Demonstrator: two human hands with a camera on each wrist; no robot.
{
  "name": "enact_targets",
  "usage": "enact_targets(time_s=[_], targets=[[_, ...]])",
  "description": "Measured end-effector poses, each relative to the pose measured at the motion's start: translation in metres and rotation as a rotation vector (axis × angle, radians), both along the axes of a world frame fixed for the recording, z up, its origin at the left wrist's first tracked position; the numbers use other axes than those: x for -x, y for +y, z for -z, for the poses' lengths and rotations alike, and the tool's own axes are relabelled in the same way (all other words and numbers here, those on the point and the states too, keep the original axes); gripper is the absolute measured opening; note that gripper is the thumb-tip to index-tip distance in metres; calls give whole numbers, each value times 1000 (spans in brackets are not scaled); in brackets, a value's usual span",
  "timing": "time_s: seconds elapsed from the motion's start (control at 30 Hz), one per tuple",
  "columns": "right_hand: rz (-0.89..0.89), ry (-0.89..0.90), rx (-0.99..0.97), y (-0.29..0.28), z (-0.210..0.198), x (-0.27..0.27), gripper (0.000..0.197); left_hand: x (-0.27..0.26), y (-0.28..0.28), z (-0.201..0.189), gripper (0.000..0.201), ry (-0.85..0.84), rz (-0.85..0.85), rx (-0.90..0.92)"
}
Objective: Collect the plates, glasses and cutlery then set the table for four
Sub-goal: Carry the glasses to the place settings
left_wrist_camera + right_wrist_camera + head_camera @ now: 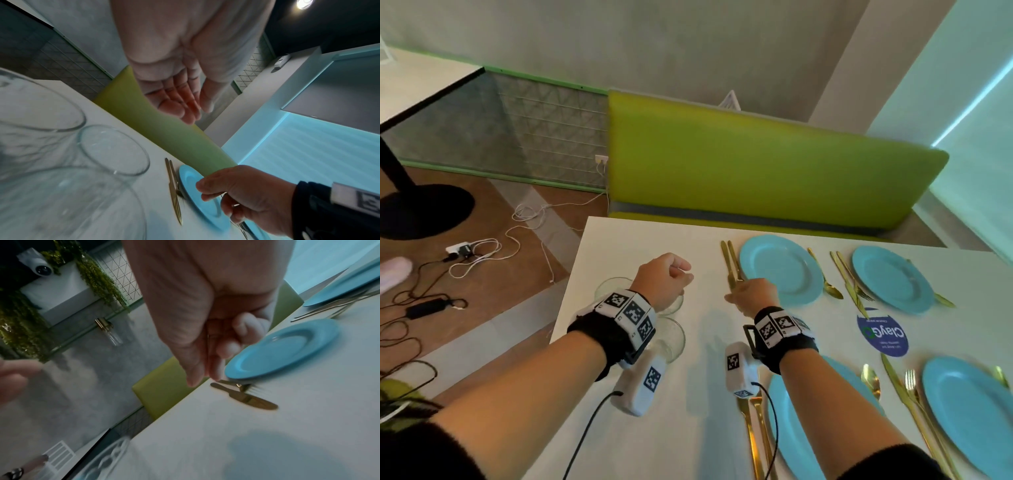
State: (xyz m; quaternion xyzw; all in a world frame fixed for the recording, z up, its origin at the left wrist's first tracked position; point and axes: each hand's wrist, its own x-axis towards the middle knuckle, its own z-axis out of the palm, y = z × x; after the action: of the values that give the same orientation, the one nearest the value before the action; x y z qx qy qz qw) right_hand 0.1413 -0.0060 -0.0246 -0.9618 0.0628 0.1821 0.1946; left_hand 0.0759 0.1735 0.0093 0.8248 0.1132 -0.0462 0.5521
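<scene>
Four blue plates are set on the white table [647, 394]: far left [780, 270], far right [893, 277], near left [801, 455], near right [969, 418]. Gold cutlery flanks each. A gold knife [726, 260] and fork [244, 386] lie left of the far left plate [283, 350]. My right hand [736, 291] hovers at their near ends with fingers curled and thumb against forefinger; a thin glint shows in the grip, and what it is stays unclear. My left hand [685, 274] hangs loosely curled and empty above several clear glasses [115, 149] near the table's left edge.
A green bench [756, 171] runs behind the table. A round blue sticker [883, 334] lies between the plates. On the floor to the left are cables with a power strip [462, 251] and a black table base [421, 209].
</scene>
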Motion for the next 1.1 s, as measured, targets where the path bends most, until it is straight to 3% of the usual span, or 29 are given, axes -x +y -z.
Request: enact_targets(time_s=[0.17, 0.3, 0.43, 0.53, 0.67, 0.83, 0.97, 1.1], targets=[[-22, 104, -123, 14, 18, 69, 43, 65, 4, 13, 11, 185, 204, -8], [-75, 170, -122, 30, 39, 101, 61, 106, 21, 39, 25, 511, 451, -261], [-125, 187, -186, 46, 46, 115, 80, 126, 52, 58, 45, 731, 394, -554], [-119, 135, -256, 55, 52, 118, 87, 127, 74, 71, 77, 665, 145, -594], [-101, 67, -336, 61, 61, 117, 94, 116, 84, 96, 100, 423, -156, -231], [-88, 4, -408, 66, 69, 117, 96, 109, 75, 109, 102, 299, -215, 3], [-91, -47, -392, 70, 75, 118, 88, 105, 69, 119, 102, 273, -226, -32], [-66, -62, -384, 69, 79, 123, 78, 105, 65, 120, 86, 246, -245, -80]])
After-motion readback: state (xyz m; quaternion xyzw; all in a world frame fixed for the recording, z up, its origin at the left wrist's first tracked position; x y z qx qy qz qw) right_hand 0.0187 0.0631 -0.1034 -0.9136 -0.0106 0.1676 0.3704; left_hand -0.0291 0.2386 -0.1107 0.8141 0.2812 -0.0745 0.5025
